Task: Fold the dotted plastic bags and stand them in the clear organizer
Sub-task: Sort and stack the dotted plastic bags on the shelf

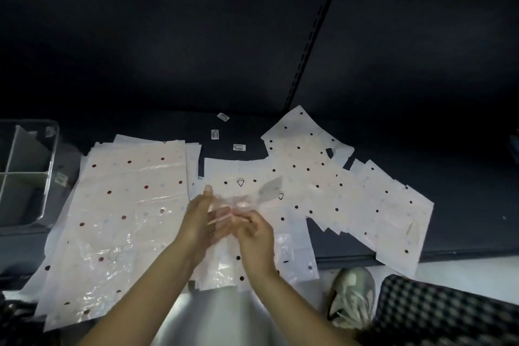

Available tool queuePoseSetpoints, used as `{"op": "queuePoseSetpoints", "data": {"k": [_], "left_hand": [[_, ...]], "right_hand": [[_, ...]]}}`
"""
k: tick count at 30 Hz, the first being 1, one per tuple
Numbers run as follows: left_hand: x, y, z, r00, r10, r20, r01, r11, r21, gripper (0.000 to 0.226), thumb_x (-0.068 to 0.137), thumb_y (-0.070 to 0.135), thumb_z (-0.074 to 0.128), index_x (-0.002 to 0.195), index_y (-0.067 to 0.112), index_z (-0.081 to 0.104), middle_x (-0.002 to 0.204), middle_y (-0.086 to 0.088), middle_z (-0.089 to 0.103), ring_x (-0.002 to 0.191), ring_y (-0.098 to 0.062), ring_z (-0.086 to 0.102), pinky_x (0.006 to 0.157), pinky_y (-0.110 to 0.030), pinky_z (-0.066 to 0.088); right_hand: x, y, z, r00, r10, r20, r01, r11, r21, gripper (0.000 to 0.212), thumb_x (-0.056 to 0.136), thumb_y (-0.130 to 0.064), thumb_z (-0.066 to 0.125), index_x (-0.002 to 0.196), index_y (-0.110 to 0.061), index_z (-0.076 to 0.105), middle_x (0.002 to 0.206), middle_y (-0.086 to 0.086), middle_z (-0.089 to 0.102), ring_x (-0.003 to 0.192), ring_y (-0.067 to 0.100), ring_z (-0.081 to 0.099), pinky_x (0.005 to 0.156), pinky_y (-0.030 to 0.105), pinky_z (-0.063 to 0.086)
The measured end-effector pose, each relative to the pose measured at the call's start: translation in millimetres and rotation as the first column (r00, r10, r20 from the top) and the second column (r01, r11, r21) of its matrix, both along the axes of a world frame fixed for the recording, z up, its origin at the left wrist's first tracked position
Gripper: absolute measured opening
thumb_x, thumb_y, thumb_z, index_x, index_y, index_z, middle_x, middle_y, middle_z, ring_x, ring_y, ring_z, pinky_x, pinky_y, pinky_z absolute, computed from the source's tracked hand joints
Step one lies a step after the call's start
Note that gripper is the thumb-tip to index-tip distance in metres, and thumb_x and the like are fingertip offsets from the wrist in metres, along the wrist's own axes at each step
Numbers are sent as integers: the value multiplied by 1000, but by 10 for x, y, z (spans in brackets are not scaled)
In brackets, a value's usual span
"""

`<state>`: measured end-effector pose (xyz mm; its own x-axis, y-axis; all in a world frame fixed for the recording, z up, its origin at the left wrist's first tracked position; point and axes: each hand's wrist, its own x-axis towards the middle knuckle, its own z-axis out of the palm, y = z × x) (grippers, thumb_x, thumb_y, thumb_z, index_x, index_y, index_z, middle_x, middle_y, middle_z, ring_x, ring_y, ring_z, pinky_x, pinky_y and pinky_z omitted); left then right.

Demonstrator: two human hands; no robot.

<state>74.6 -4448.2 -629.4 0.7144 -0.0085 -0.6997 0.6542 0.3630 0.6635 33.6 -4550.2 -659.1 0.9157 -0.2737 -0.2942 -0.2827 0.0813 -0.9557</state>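
Dotted plastic bags lie spread over a dark shelf. A big stack with red dots (123, 205) covers the left side. Smaller bags with black dots (351, 191) fan out to the right. In the middle, my left hand (200, 222) and my right hand (254, 233) both pinch one thin clear bag (244, 199), lifted above a flat bag with black dots (224, 261). Motion blurs the held bag, so its shape is unclear. The clear organizer (45, 177) stands at the far left with white dividers and no bags visible inside.
Small white labels (239, 147) lie on the dark shelf (449, 233) behind the bags. A shoe (352, 298) and a checkered mat (449, 314) are on the floor at lower right. A dark back wall with a slotted upright rises behind.
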Motion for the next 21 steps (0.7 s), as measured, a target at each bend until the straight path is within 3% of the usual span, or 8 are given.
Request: {"op": "queuePoseSetpoints", "data": {"k": [3,6,8,10,13,17,19,21], "left_hand": [[11,105,-74,998,58,-4,-56,975,215,54,90,1,57,138,15,36,68,-12,55,53,-21,49,48,-26,49],[6,173,-146,996,-85,7,75,914,398,47,86,-10,50,126,15,52,60,-11,51,47,-22,42,50,-27,38],[-30,173,-193,969,-238,61,169,825,540,41,86,-10,45,116,12,63,72,-23,60,55,-35,47,58,-28,39],[-103,146,-237,938,-338,79,222,760,610,40,87,-11,42,102,15,69,97,-31,64,68,-42,54,64,-34,43],[-213,159,-347,896,-440,59,264,635,726,43,87,-8,42,88,26,69,96,-14,68,73,-23,59,61,-23,44],[-285,184,-396,836,-544,70,235,471,850,34,90,-1,47,99,22,70,92,-5,52,87,-28,61,70,-27,42],[-304,178,-390,802,-595,63,198,364,910,30,89,3,51,106,21,69,96,-4,46,92,-25,57,74,-28,45],[-310,148,-364,774,-626,96,151,330,932,30,89,4,53,108,21,68,99,-3,46,99,-22,52,79,-28,46]], "right_hand": [[-109,-285,-73,997,-70,12,71,969,-235,22,86,2,55,73,-16,54,69,-5,57,64,11,51,62,16,41],[121,-867,-34,979,-152,134,199,846,-494,24,85,5,52,92,-17,58,93,2,60,84,18,55,74,19,43],[386,-1276,-58,994,-69,88,111,697,-708,27,90,-7,54,117,-12,57,118,6,55,108,23,50,86,23,41],[654,-1635,-122,999,26,-43,-50,516,-855,46,92,-21,57,136,-13,45,138,6,46,125,24,38,98,29,37],[952,-1953,-227,953,72,-293,-301,303,-904,56,92,-37,55,142,-18,38,145,3,39,131,25,32,102,36,36],[1085,-2004,-323,976,-41,-213,-189,322,-928,22,91,-22,55,111,-18,65,118,5,57,111,25,46,86,33,38],[1083,-1999,-302,985,-52,-163,-137,328,-935,19,92,-20,55,105,-15,68,109,9,61,106,28,49,84,35,40],[1075,-2003,-192,995,-27,-96,-78,398,-914,25,95,-26,52,106,-9,68,106,12,62,106,31,49,86,38,42]]}}
